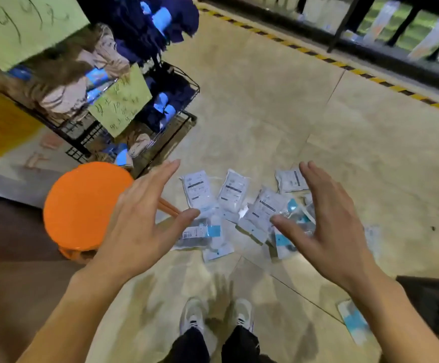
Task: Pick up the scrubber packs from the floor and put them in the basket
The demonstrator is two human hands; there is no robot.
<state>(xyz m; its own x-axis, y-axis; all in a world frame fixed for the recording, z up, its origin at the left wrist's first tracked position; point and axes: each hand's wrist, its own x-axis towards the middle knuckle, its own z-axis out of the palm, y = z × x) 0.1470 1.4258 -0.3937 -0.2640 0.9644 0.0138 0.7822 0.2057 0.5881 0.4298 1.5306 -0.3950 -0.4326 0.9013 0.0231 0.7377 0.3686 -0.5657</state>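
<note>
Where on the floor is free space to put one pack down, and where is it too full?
Bare tile lies beyond the scrubber packs, up to the striped line, and between the packs and the shoes. It is crowded under both open hands, left hand and right hand, and by the orange stool and wire rack.

Left hand (137, 226) covers part of orange stool (82, 203); right hand (330, 224) hides some packs (262, 208). Pack labels too small to read. Lone pack (354, 320) blurred. Rack (160, 106) cut by left edge, its sign (120, 100) smeared, illegible. Shoes (194, 315) blurred. Top-right shelving blurred.
</note>
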